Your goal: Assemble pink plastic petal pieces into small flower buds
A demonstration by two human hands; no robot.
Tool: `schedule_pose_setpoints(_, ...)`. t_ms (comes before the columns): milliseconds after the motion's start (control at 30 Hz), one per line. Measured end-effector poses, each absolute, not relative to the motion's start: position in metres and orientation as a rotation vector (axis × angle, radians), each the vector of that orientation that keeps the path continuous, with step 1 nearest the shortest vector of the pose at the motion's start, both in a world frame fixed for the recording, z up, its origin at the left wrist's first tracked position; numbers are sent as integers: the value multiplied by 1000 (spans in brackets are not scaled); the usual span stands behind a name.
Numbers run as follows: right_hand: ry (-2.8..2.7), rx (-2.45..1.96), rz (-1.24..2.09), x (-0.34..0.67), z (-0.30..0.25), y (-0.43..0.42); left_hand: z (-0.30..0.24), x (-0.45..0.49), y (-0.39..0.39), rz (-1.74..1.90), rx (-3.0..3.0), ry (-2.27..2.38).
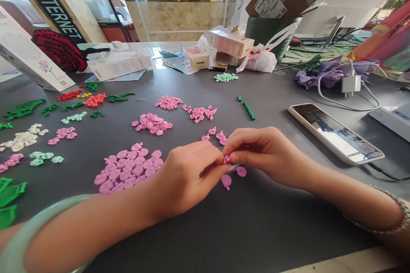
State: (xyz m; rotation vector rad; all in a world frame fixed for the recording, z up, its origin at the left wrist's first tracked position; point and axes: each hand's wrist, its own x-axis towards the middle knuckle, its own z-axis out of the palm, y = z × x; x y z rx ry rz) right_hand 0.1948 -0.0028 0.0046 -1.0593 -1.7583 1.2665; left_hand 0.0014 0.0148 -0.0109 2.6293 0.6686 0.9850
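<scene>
Pink brick (226, 160) between both hands (184, 179) (265, 156)

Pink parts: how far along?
Done: the small plastic parts sit sorted into colour piles across the grey table. In hand: the left hand and right hand pinch a small pink piece. Left: the large heap of pink petal pieces, plus two loose petals below the fingers.

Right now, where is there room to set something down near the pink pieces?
Grey desktop shows below the right hand, and between the green stem piece and the phone. It is crowded leftward, around the pink petal pile and green leaf bricks.
</scene>
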Motion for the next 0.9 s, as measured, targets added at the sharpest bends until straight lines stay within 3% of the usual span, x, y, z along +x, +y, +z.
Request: schedule_pose_setpoints(900,-1682,-1008,1257,188,-10,-5,-10,2,15,1061,2577,662)
